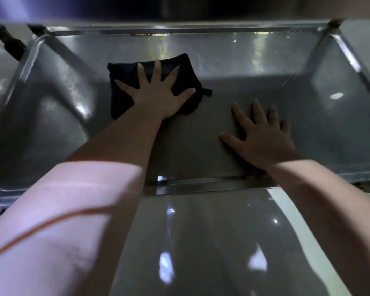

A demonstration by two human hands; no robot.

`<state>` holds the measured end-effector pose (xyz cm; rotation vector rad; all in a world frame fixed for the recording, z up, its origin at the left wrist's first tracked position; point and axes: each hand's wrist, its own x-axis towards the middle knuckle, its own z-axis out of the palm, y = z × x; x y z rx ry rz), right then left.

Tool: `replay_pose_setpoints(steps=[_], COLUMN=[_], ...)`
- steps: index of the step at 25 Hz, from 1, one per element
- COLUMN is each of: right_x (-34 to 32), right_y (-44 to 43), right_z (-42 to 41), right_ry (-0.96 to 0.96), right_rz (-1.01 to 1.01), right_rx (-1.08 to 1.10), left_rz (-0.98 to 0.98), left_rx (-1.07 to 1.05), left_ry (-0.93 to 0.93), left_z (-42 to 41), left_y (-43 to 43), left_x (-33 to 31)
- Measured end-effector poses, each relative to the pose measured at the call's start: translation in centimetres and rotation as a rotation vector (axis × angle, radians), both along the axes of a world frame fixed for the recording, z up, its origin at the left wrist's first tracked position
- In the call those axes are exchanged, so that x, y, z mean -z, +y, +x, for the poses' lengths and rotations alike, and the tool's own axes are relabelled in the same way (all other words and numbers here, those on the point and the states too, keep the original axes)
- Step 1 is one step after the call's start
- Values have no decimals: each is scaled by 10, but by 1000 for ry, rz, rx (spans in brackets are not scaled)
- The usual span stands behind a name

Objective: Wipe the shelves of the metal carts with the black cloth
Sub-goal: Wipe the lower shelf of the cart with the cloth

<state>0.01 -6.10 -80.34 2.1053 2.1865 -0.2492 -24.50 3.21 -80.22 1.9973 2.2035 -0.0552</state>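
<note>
A lower metal cart shelf (254, 67) fills the view, shiny and grey with a raised rim. The black cloth (124, 75) lies bunched on it, left of the middle and toward the back. My left hand (158, 92) presses flat on the cloth with its fingers spread wide. My right hand (263, 137) rests flat on the bare shelf near the front edge, fingers straight and apart, holding nothing. Part of the cloth is hidden under my left palm.
An upper shelf (179, 9) overhangs the back of the shelf. Corner posts (348, 54) rise at the back left and back right. A glossy tiled floor (201, 242) lies below the shelf's front rim (201, 185). A pink sleeve (51, 221) covers my left upper arm.
</note>
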Motion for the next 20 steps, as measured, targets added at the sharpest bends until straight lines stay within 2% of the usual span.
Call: replay_pose_setpoints(steps=[7,10,12,14,16,18,20], right_x=[13,11,12,14,14,15,13], right_y=[-7,-4,-6,-7,-6,-4,-3], right_z=[14,17,14,6,-4,-10,-12], right_ry=[10,45,42,22,-8,-23,-7], right_rz=[120,123,128,132,131,130,122], right_rx=[-16,-17,-13,-12,-19,-21,-20], left_rz=[6,34,34,20,-8,-36,-26], left_rx=[169,233,167,8,-89,-65,61], left_ry=[2,17,7,15,36,2,1], left_z=[93,64,19,-17,-15,21,57], left_y=[-12,-10,-8,-9,-9,-9,-21], left_x=[1,-2,-2,-2,-3,-6,-3])
